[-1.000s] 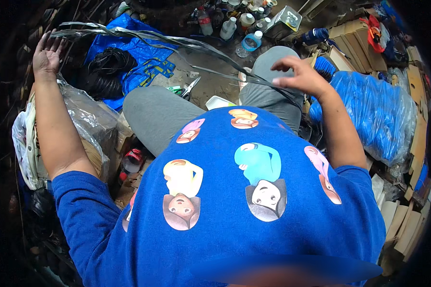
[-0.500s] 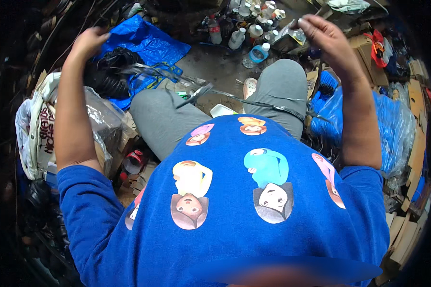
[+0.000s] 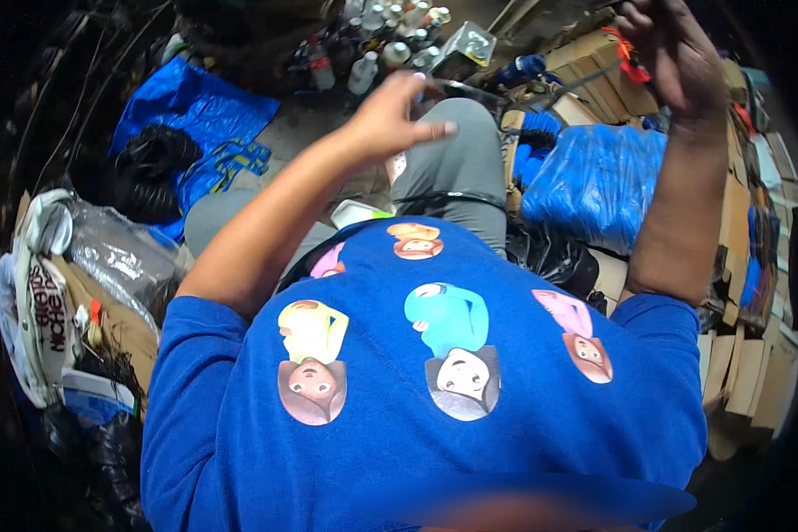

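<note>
Overhead, a seated person raises both hands above grey-trousered knees.
Left hand, fingers loosely extended, touches a thin dark wire; right hand, raised higher beyond the knees, is curled closed, contents unclear.
</note>
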